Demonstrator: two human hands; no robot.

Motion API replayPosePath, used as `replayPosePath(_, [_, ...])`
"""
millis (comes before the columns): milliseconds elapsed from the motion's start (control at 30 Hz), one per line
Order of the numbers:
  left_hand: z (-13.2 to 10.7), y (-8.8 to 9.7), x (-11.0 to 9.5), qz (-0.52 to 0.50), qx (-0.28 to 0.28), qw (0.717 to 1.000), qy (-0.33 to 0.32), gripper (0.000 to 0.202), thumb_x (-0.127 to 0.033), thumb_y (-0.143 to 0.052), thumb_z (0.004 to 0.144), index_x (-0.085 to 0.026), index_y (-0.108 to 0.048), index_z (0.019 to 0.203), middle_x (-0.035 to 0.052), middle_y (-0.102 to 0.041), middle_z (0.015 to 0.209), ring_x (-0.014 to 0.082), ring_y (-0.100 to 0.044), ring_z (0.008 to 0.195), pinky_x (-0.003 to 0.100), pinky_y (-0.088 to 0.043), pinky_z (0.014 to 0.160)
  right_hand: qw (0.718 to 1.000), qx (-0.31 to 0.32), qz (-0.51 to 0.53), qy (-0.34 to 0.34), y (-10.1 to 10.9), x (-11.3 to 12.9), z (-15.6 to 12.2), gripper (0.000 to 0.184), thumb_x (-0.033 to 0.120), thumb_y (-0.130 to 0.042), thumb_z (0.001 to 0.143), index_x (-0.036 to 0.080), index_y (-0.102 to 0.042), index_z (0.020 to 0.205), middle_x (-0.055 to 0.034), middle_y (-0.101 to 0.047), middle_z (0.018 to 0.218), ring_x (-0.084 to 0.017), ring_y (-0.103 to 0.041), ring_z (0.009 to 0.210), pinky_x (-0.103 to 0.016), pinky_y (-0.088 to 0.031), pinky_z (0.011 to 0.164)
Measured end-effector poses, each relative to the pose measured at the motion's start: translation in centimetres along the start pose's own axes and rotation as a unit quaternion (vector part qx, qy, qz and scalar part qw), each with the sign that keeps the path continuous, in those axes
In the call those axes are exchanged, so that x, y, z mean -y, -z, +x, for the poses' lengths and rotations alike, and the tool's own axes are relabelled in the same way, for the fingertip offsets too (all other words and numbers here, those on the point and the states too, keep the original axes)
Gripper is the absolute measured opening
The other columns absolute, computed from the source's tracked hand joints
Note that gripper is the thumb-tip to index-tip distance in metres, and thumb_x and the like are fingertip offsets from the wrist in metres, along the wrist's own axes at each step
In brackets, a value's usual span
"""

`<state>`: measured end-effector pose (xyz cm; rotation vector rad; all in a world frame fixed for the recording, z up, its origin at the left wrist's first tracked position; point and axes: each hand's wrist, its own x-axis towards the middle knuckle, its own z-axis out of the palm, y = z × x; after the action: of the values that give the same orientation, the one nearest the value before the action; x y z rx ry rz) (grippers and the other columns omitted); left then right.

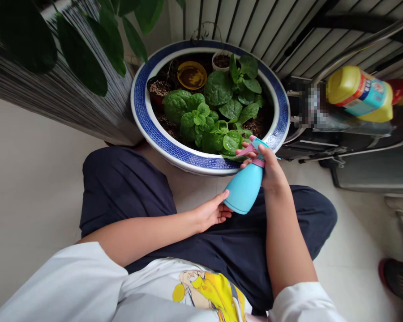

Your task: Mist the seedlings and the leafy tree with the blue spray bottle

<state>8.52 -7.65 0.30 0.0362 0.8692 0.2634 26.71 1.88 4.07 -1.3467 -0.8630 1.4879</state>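
Note:
A light blue spray bottle (244, 188) with a pink collar and pink trigger tilts over my lap, its nozzle end toward the plants. My right hand (270, 167) is wrapped round its neck, with fingers at the trigger. My left hand (212, 213) supports the bottle's base, thumb on the side and fingers curled beneath. Just beyond the nozzle stands a large round planter (174, 154) with a blue-and-white rim. Wet-looking green leafy plants (218, 89) grow in its dark soil.
Inside the planter are a yellow dish (192, 75) and a small white pot (220, 61). Dark leaves (82, 53) overhang from the upper left. To the right, a yellow bottle (361, 94) lies by a metal-framed cart. A shoe (401, 279) shows at the lower right.

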Motion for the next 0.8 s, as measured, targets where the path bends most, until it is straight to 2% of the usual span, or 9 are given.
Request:
replayPosePath(200, [0.05,-0.06,0.07,-0.005,-0.009,1.000,-0.003,0.045,-0.062,-0.064,0.081,-0.017,-0.061,0.086,-0.0005,-0.061,0.073,0.0106,-0.054,0.066,0.022,-0.036,0.064,1.000,0.001,-0.005,0.004,-0.09,0.03,-0.26,0.051,0.059,-0.062,0.080,0.035,-0.056,0.125,0.0012,-0.069,0.090,-0.020,-0.071,0.077,-0.030,-0.059,0.059])
replayPosePath(333, [0.20,-0.04,0.21,-0.038,-0.036,0.998,-0.045,0.042,-0.057,-0.068,0.079,-0.018,-0.062,0.092,0.0004,-0.062,0.079,0.0136,-0.056,0.076,0.026,-0.041,0.075,1.000,-0.005,-0.010,-0.012,-0.28,0.01,-0.20,0.056,0.059,-0.061,0.080,0.035,-0.052,0.130,0.0011,-0.072,0.093,-0.017,-0.069,0.066,-0.031,-0.059,0.058])
replayPosePath(467, [0.24,0.00,0.25,-0.051,-0.022,0.997,-0.046,0.043,-0.058,-0.067,0.081,-0.017,-0.063,0.095,0.0028,-0.064,0.087,0.0159,-0.059,0.086,0.028,-0.042,0.083,0.999,-0.008,0.014,-0.039,-0.34,0.02,0.04,0.062,0.056,-0.063,0.078,0.034,-0.049,0.135,0.0004,-0.074,0.094,-0.014,-0.066,0.057,-0.027,-0.057,0.053])
replayPosePath(633, [0.20,0.16,0.40,-0.025,-0.024,0.999,-0.017,0.047,-0.063,-0.066,0.079,-0.017,-0.062,0.089,0.0015,-0.062,0.083,0.0152,-0.060,0.084,0.027,-0.042,0.078,0.997,0.010,0.037,-0.072,-0.34,0.07,0.21,0.065,0.055,-0.065,0.077,0.035,-0.049,0.136,-0.0008,-0.076,0.095,-0.014,-0.065,0.055,-0.026,-0.055,0.050])
replayPosePath(800, [0.26,0.31,0.43,-0.025,-0.033,0.999,-0.015,0.046,-0.062,-0.067,0.079,-0.017,-0.059,0.085,-0.0004,-0.059,0.079,0.0138,-0.059,0.079,0.026,-0.040,0.073,0.997,0.018,0.041,-0.067,-0.44,0.11,0.25,0.064,0.057,-0.066,0.076,0.033,-0.051,0.133,-0.0013,-0.076,0.094,-0.014,-0.065,0.054,-0.027,-0.055,0.050])
